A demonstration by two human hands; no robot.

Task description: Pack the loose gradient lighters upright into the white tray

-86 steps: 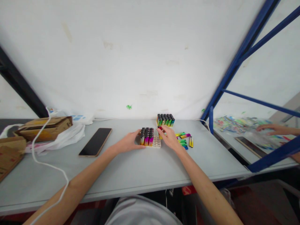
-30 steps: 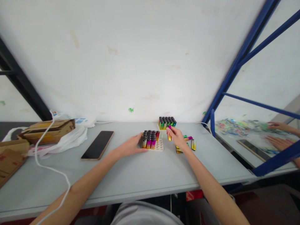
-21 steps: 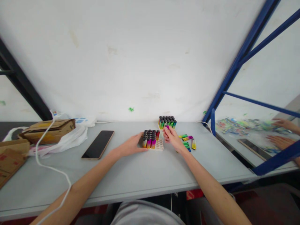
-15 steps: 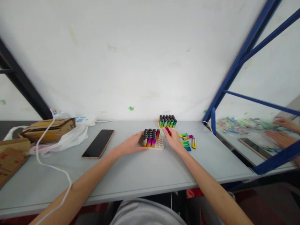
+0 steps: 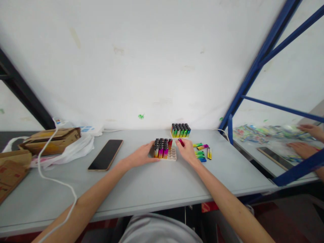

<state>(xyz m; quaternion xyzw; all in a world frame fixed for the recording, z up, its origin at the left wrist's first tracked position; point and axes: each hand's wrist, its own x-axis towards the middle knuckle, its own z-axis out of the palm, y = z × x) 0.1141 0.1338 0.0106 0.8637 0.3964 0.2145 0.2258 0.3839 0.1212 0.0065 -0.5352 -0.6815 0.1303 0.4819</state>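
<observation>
A white tray [image 5: 172, 155] with round holes stands in front of me. Upright lighters [image 5: 161, 150] with black tops and yellow-to-purple bodies fill its left and middle holes; holes on the right are bare. My left hand [image 5: 144, 154] grips the tray's left side, thumb along the front and fingers toward the back. Just right of the tray, my right hand [image 5: 186, 149] pinches a dark red lighter [image 5: 180, 142], tilted, its lower end hidden by the fingers. Loose shiny lighters [image 5: 200, 154] in green, blue, yellow and pink lie to the right of that hand.
Behind, near the wall, stands a second tray [image 5: 180, 135] packed with lighters. A phone [image 5: 106, 155] lies left, beyond it cardboard boxes [image 5: 54, 139], a plastic bag [image 5: 76, 148] and a white cable [image 5: 57, 180]. At right, past a blue frame [image 5: 253, 81], show another person's hands [image 5: 302, 148].
The lighter in my right hand has turned, showing its dark end instead of a purple body. My left hand keeps its place on the tray. The other person's hands have shifted slightly.
</observation>
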